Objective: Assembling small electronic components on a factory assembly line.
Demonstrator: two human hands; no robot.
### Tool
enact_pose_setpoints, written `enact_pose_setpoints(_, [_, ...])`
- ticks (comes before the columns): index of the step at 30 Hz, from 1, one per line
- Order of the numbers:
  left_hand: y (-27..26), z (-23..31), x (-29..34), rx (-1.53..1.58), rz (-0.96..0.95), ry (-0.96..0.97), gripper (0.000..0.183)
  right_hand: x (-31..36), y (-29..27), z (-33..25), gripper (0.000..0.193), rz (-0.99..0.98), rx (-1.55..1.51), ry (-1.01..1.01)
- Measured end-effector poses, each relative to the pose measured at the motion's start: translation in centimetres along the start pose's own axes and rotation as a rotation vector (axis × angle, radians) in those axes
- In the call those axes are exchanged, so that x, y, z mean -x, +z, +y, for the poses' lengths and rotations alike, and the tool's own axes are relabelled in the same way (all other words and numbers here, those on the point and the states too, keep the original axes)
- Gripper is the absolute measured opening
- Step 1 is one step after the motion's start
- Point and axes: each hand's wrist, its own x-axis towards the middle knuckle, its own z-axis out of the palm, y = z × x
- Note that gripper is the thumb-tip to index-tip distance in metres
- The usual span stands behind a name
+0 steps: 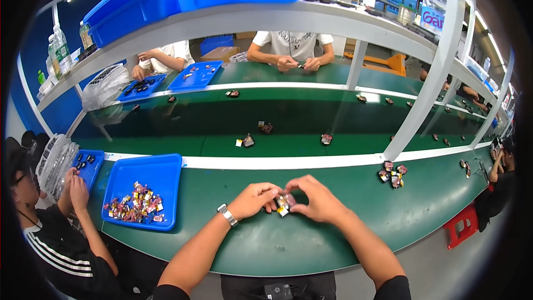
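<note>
I'm watching the left hand (256,201) and right hand (321,203) pinching one part (285,203) between them at lower centre, seemingly to steady it over the worktop (333,250), while one blue tray (158,169) at lower left is penning a heap (136,206) too jumbled to count and a cluster (395,180) of about five is sitting at centre right.

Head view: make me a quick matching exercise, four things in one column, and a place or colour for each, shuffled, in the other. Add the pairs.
1. Held part
2. Watch
3. Stool
4. Benchtop

A. Red, on the floor
B. Between the left hand and right hand
C. Green
D. Silver-coloured, worn

Pairs: 1-B, 2-D, 3-A, 4-C
</note>
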Motion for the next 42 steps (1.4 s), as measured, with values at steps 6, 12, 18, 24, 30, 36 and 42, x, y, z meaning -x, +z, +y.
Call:
enact_pose_setpoints(6, [-0.9, -0.1, 0.6, 0.380, 0.006, 0.022, 0.032, -2.2, 1.1, -0.4, 0.052, 0.081, -0.023, -0.149])
enact_pose_setpoints(12, [0.4, 1.0, 0.8, 0.525, 0.076, 0.055, 0.040, -1.8, 3.2, -0.3, 0.035, 0.322, 0.064, -0.148])
enact_pose_setpoints(18, [0.3, 0.3, 0.9, 0.584, 0.128, 0.044, 0.030, -2.5, 4.1, 0.0, 0.023, 0.424, 0.282, -0.262])
enact_pose_setpoints(24, [0.8, -0.1, 0.8, 0.489, 0.143, 0.051, 0.028, -2.4, 3.1, 0.6, 0.018, 0.243, 0.122, -0.196])
enact_pose_setpoints(30, [0.8, 0.2, 0.6, 0.414, 0.162, 0.076, 0.030, -2.4, 3.0, 0.7, 0.019, 0.215, 0.109, -0.175])
enact_pose_setpoints(36, [0.8, 0.1, 0.7, 0.400, 0.146, 0.060, 0.030, -2.5, 3.2, 0.9, 0.015, 0.147, 0.081, -0.102])
enact_pose_setpoints(42, [0.6, 0.1, 0.9, 0.465, 0.105, 0.090, 0.033, -2.2, 3.3, 0.7, 0.014, 0.212, 0.037, -0.134])
